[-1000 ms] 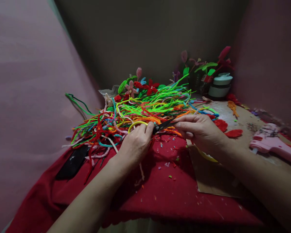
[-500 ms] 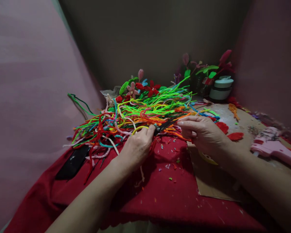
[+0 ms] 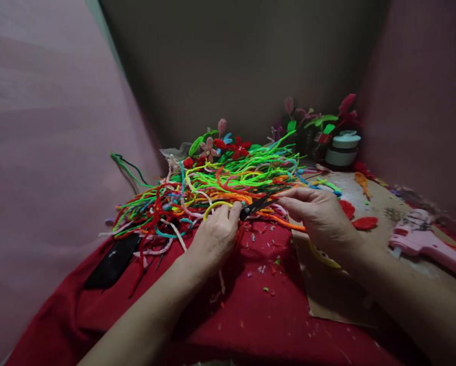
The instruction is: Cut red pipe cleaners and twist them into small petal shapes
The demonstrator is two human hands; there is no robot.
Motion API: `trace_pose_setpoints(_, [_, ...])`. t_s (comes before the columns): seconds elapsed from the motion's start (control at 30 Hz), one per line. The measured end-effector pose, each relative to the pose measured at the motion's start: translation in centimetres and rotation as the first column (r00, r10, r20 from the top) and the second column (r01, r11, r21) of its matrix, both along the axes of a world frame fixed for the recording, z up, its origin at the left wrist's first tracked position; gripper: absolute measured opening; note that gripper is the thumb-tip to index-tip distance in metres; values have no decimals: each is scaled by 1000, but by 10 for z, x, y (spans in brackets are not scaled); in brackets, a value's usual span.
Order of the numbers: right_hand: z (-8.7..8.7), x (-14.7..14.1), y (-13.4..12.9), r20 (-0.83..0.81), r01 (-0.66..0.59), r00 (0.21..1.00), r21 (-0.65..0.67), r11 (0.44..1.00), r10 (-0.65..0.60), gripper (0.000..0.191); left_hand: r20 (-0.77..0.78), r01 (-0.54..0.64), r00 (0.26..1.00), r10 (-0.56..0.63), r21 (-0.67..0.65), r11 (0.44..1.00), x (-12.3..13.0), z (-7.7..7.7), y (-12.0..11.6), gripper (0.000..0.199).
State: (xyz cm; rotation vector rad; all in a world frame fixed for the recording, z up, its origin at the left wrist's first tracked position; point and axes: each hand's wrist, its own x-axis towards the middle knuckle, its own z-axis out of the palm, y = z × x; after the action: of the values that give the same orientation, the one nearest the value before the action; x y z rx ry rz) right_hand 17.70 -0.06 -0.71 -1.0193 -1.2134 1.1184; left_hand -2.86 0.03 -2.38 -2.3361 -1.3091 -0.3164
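Observation:
My left hand (image 3: 218,229) is closed around dark-bladed scissors (image 3: 255,206), whose blades point right and slightly up. Its fingers hide the handles. Close by the blade tips, my right hand (image 3: 317,211) pinches thumb and forefinger together; what lies between them is too small to make out. Behind both hands spreads a large tangled heap of fuzzy pipe cleaners (image 3: 231,180) in green, orange, red, yellow and white. A yellow curved strip (image 3: 215,205) arches beside the left knuckles. Some red fuzzy material shows just under the left hand.
Red cloth (image 3: 251,315) strewn with clippings covers the table. A black phone-like slab (image 3: 111,262) lies left. At right are cardboard (image 3: 327,300), red fuzzy petals (image 3: 365,223) and a pink glue gun (image 3: 422,236). Fuzzy flowers (image 3: 239,147) and a lidded jar (image 3: 342,150) stand behind.
The right fingers have shifted slightly at the blade tips, staying pinched. The left hand keeps its hold on the scissors. The whole view has tilted a little.

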Motion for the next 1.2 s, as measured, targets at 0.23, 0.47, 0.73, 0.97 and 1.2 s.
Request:
trace_pose_setpoints(0.23, [-2, 0, 0, 6, -21, 1000, -16, 1000, 21, 8, -27, -20, 999, 19, -16, 1000, 0, 1, -3, 32])
trace_pose_setpoints(0.47, [-5, 1, 2, -50, -84, 995, -48, 995, 81, 8, -12, -1, 1000, 1, -23, 1000, 1, 0, -5, 33])
trace_pose_setpoints(0.73, [-6, 3, 5, -91, -99, 992, -108, 989, 90, 12, 44, 74, 996, -71, -55, 996, 2, 0, -5, 29])
trace_pose_setpoints(0.97, [-8, 2, 4, -122, -102, 989, -116, 988, 88, 14, 186, 121, 976, -111, -48, 991, -2, -6, -5, 31])
trace_pose_setpoints(1.2, [-6, -5, 0, -233, -132, 967, -100, 986, 106, 16, 950, 417, 194, 244, -305, 856, 16, 15, -11, 31])
